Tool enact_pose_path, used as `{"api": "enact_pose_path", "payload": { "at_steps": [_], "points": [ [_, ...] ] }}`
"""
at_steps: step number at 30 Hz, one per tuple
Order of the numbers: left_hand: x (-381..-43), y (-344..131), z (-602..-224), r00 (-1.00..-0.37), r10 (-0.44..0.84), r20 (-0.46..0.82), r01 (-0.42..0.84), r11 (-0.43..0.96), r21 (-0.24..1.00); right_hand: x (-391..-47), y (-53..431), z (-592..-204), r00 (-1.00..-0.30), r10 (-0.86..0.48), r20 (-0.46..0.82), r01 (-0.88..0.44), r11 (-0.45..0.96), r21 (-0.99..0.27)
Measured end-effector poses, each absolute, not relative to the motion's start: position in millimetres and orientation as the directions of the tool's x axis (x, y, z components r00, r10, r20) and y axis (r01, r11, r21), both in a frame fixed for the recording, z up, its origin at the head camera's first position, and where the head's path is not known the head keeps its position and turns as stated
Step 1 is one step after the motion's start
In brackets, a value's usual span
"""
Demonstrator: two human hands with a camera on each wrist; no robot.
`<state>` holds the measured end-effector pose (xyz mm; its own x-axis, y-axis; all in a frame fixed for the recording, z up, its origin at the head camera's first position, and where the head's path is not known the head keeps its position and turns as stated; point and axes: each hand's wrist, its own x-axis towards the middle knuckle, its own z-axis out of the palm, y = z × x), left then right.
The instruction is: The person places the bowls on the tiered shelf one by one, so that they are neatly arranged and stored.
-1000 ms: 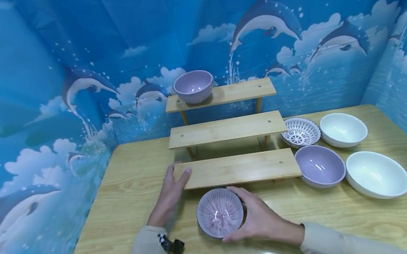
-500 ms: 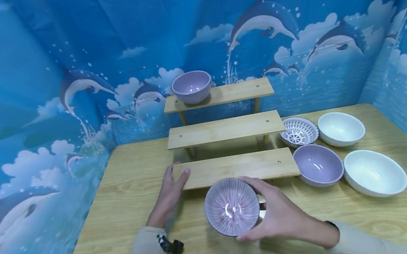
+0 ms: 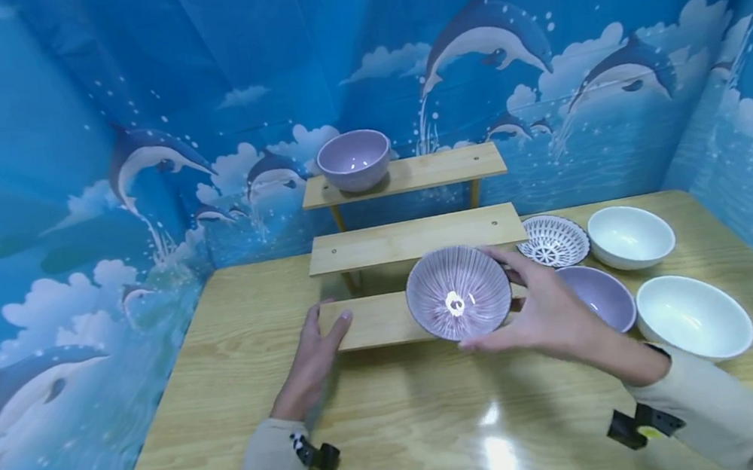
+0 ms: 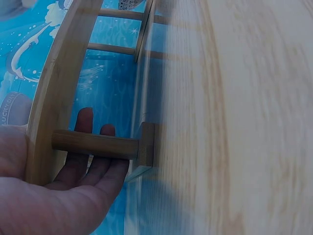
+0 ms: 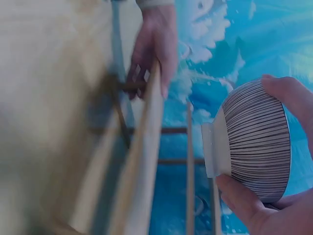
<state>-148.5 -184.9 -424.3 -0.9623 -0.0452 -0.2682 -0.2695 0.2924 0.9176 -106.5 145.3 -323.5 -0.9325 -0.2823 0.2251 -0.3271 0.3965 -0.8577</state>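
My right hand [image 3: 550, 313] holds a striped bowl [image 3: 458, 293] by its right side, thumb near the front rim. In the head view the bowl overlaps the lowest step of a three-step wooden shelf [image 3: 372, 326], below the middle step. Dark thin lines run round its outside in the right wrist view, and its pale foot [image 5: 215, 149] faces the shelf. My left hand [image 3: 312, 355] grips the left end of the lowest step, thumb on top. In the left wrist view its fingers [image 4: 83, 171] reach under the board behind a round wooden leg [image 4: 98, 144].
A purple bowl [image 3: 354, 163] stands on the top step at the left. Right of the shelf are a patterned bowl [image 3: 554, 240], a second purple bowl [image 3: 603, 296] partly behind my right hand, and two white bowls [image 3: 632, 237] on the wooden table [image 3: 232, 430]. Blue dolphin-print backdrop [image 3: 278, 63] surrounds it.
The right hand has lifted the striped bowl off the table and carried it forward and right, over the lowest step. The left hand has kept its place on the shelf.
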Motion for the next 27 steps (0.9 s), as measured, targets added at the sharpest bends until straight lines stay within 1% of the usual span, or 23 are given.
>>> {"api": "enact_pose_path", "payload": {
  "at_steps": [5, 8, 18, 27],
  "points": [
    [-148.9, -185.3, -424.3, -0.964, -0.041, -0.264, -0.265, 0.292, 0.919, -132.9, 151.6, -302.1, -0.942, -0.237, 0.238, -0.328, 0.494, -0.805],
    [-148.9, -185.5, -424.2, -0.964, -0.041, -0.262, -0.262, 0.289, 0.921, -149.3, 153.5, -288.9, -0.952, -0.209, 0.224, -0.304, 0.549, -0.778],
    [-147.1, -185.8, -423.9, -0.965, -0.02, -0.26, -0.254, 0.299, 0.92, -205.9, 152.4, -260.4, -0.967, -0.115, 0.226, -0.251, 0.567, -0.784],
    [-145.6, -186.8, -423.3, -0.966, -0.007, -0.258, -0.248, 0.299, 0.921, -242.0, 148.8, -258.3, -0.987, -0.055, 0.152, -0.157, 0.554, -0.817]
  ]
}}
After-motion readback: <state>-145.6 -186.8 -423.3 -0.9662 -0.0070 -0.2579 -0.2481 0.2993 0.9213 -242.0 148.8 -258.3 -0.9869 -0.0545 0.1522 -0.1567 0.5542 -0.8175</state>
